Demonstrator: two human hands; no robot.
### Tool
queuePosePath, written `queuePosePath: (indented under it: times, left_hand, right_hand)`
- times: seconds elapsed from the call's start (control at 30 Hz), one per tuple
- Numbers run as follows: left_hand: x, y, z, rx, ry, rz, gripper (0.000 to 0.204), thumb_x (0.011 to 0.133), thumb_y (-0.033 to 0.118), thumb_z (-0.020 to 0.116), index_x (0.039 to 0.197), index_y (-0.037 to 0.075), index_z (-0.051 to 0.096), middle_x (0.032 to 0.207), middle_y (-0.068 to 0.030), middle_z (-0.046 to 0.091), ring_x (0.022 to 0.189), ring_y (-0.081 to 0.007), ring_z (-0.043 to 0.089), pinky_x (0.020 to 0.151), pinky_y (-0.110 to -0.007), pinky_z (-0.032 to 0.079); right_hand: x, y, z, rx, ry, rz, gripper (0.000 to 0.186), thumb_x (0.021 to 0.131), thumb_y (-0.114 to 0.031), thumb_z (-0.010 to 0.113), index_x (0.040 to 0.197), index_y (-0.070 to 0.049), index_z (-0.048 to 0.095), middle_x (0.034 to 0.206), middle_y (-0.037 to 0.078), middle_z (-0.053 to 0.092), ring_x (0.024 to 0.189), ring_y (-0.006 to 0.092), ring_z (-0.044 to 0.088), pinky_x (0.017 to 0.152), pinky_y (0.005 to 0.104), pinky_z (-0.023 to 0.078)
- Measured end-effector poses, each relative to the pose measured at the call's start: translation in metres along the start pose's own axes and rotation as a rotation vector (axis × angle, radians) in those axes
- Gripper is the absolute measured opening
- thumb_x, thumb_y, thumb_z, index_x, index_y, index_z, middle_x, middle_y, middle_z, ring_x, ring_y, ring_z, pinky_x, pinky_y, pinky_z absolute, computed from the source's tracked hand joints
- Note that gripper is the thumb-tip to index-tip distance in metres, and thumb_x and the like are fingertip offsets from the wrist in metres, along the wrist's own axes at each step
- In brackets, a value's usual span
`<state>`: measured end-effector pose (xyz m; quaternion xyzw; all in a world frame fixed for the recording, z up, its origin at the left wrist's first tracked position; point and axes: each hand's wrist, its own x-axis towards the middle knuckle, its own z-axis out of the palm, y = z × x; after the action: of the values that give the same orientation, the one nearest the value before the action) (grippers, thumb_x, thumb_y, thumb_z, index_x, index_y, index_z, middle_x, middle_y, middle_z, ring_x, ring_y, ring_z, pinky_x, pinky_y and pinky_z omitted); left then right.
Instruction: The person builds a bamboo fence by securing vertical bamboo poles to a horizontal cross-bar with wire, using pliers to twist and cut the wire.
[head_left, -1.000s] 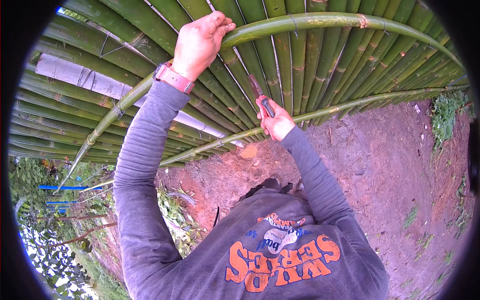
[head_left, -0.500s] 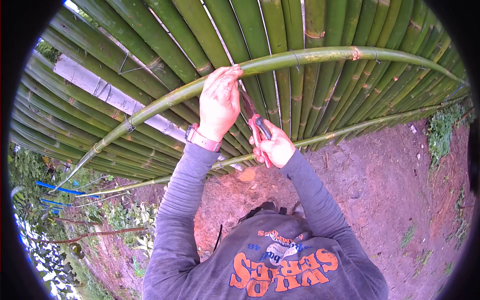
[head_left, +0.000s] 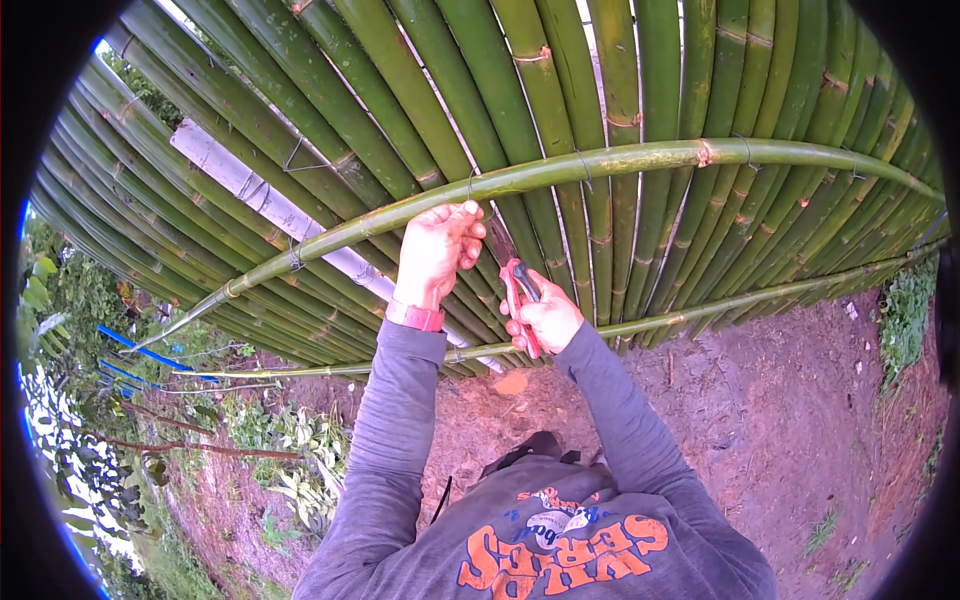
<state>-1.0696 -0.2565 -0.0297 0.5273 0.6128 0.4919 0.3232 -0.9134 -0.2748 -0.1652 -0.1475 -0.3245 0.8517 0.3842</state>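
My left hand [head_left: 440, 246] is closed just below a curved green bamboo pole [head_left: 620, 160]. Its thumb and fingertips pinch at a thin wire [head_left: 471, 187] that loops over the pole; the wire's end is hidden by the fingers. Lower and to the right, my right hand [head_left: 548, 318] grips pliers [head_left: 513, 295] with red handles and a dark grip part. Their dark jaws point up and left, toward the bamboo beside my left hand. Behind the pole stand many upright green bamboo stems [head_left: 480, 90], packed side by side like a wall.
More wire ties [head_left: 586, 172] bind the pole to the stems. A second, thinner bamboo pole [head_left: 690, 316] crosses lower down. A pale pipe [head_left: 225, 165] slants among the stems at left. Bare reddish soil [head_left: 760, 400] lies below, with plants [head_left: 290, 440] and blue pipes [head_left: 150, 350] at left.
My left hand has come down off the pole, its flat fingers now curled into a pinch beneath it. The view has shifted slightly upward. My right hand keeps its hold on the pliers.
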Motion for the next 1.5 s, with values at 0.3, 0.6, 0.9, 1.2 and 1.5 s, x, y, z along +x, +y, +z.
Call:
queuePosePath:
  times: [0.3,0.6,0.9,1.2,1.5]
  left_hand:
    - [0.010,-0.012,0.007,-0.780,-0.276,-0.230,0.015,0.096,0.016,0.056,0.087,0.004,0.055,0.064,-0.0006,0.047,0.053,-0.0152,0.045,0.047,-0.029,0.034]
    - [0.022,-0.018,0.016,-0.457,-0.207,0.034,0.014,0.096,0.012,0.056,0.084,0.006,0.054,0.066,-0.0002,0.047,0.049,-0.0110,0.042,0.045,-0.025,0.033]
    - [0.016,-0.040,0.028,0.182,0.055,0.352,0.013,0.093,0.012,0.058,0.087,0.001,0.061,0.064,-0.0129,0.056,0.057,-0.0188,0.053,0.058,-0.033,0.046]
    - [0.022,-0.032,0.015,0.304,-0.029,0.485,0.021,0.097,0.013,0.056,0.079,0.003,0.056,0.061,0.0052,0.044,0.055,-0.0042,0.037,0.049,-0.024,0.032]
    - [0.024,-0.033,0.013,0.155,-0.131,0.329,0.019,0.093,0.013,0.061,0.078,0.001,0.056,0.061,-0.0018,0.045,0.056,-0.0093,0.040,0.053,-0.029,0.038]
  right_hand:
    - [0.002,0.007,-0.011,0.015,-0.017,0.024,0.065,0.075,0.009,0.042,0.135,-0.016,0.043,0.092,0.008,0.054,0.061,0.0176,0.053,0.046,0.0311,0.046]
    - [-0.016,-0.007,-0.003,0.115,-0.056,0.101,0.068,0.079,0.008,0.044,0.140,-0.021,0.041,0.094,0.009,0.054,0.063,0.0193,0.052,0.053,0.0351,0.044]
    - [-0.019,-0.046,0.015,0.259,-0.175,0.152,0.071,0.081,0.007,0.046,0.145,-0.022,0.037,0.103,0.012,0.057,0.073,0.0207,0.055,0.062,0.0357,0.046]
    - [-0.013,-0.044,0.020,0.365,-0.148,0.145,0.061,0.082,0.008,0.044,0.134,-0.023,0.043,0.093,0.010,0.054,0.065,0.0189,0.052,0.054,0.0348,0.045]
    - [-0.020,-0.041,0.020,0.314,-0.143,0.069,0.064,0.075,0.011,0.041,0.131,-0.019,0.041,0.095,0.008,0.052,0.066,0.0173,0.052,0.053,0.0331,0.045]
